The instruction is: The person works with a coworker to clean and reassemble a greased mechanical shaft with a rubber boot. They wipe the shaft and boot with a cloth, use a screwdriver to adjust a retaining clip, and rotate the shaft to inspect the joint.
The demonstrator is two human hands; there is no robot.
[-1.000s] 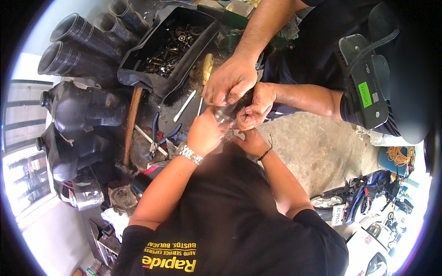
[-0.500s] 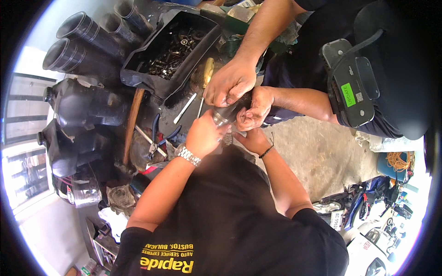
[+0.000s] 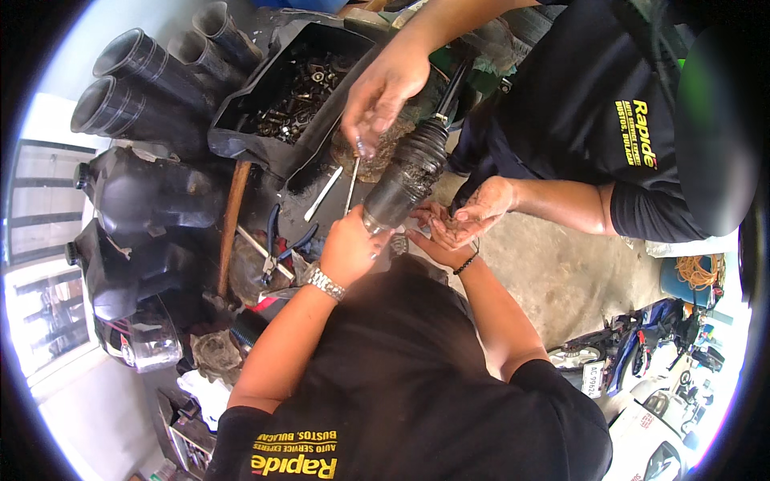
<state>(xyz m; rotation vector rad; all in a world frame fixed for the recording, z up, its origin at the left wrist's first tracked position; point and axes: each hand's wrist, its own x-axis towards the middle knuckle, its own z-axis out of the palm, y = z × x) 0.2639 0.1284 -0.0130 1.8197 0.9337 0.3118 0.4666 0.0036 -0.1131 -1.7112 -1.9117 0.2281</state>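
Left hand wraps the lower end of the black booted shaft, the right hand, its grip unclear, lying by that end near a co-worker's greasy hand (head view): seemingly a steadying step, the next move calling for firm support.

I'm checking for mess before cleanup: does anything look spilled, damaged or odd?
Yes: dark, lumpy grime coats the ribbed black boot where it meets the dark cylinder. It looks odd against the boot's cleaner upper ribs; it may be grease, but I can't make out a tear.
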